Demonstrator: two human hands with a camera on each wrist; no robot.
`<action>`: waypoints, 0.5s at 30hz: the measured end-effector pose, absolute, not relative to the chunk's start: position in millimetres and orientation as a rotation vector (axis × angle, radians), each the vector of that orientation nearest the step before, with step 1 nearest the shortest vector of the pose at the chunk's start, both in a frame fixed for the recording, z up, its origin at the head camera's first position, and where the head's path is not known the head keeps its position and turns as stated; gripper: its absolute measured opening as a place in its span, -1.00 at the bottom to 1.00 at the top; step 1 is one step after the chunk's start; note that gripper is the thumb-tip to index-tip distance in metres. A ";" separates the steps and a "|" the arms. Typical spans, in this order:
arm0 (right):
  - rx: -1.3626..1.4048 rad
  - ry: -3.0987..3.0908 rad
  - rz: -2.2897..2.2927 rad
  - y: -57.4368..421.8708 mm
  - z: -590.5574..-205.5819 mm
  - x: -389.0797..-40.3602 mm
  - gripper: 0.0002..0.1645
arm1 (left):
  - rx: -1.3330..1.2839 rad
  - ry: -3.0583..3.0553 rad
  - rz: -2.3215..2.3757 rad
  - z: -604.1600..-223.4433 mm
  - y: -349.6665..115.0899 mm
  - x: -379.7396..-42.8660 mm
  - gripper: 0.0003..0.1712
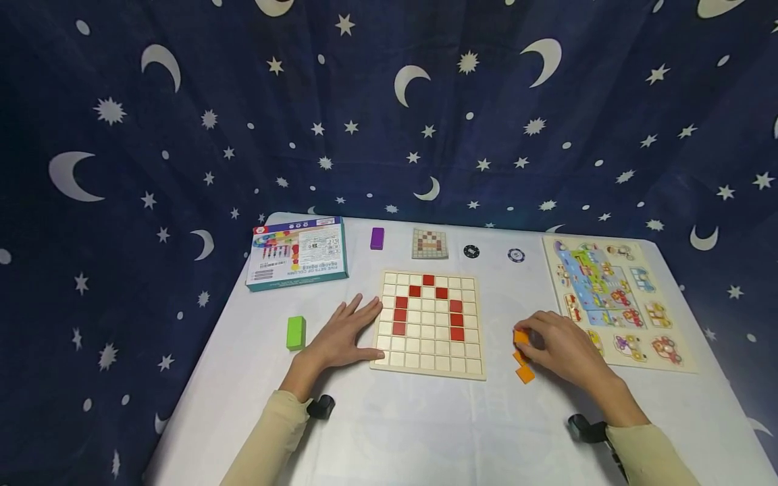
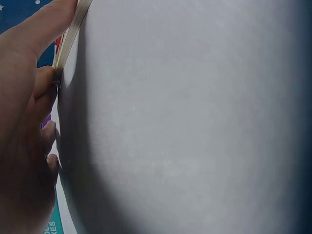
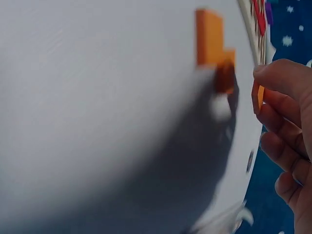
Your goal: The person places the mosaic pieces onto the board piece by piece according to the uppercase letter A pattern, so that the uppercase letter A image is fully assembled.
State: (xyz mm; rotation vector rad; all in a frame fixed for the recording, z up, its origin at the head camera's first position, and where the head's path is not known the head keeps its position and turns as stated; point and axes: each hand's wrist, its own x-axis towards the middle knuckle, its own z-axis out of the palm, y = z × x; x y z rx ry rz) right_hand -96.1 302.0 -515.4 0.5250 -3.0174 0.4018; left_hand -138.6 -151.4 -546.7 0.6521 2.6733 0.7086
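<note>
A wooden grid board [image 1: 481,324] lies mid-table, with several red square tiles [image 1: 456,320] set in an arch-like pattern. My left hand [image 1: 342,339] rests at its left edge, fingers spread and thumb at the lower left corner; the left wrist view shows that hand [image 2: 22,117] against the board's side. Right of the board, my right hand [image 1: 565,347] pinches an orange square tile [image 3: 258,97] between thumb and fingers, raised off the table. Two more orange tiles [image 1: 525,373] lie on the white tabletop just below that hand.
Behind the board sit a small pattern card [image 1: 429,244], a purple block [image 1: 377,238], a black chip [image 1: 471,252] and a white-and-dark chip [image 1: 516,255]. A green block [image 1: 296,333] and flat box [image 1: 298,253] are left; a vehicle puzzle board [image 1: 632,304] is right.
</note>
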 end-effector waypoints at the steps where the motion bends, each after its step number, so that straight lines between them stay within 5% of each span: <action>1: 0.531 -3.020 0.405 295.5 -514.3 -99.0 -0.66 | 0.654 2.674 0.709 -546.9 -151.7 -138.5 0.22; 15: 0.721 -2.971 0.447 193.0 -512.5 -134.3 -0.60 | 0.656 2.690 0.689 -548.2 -151.8 -139.7 0.22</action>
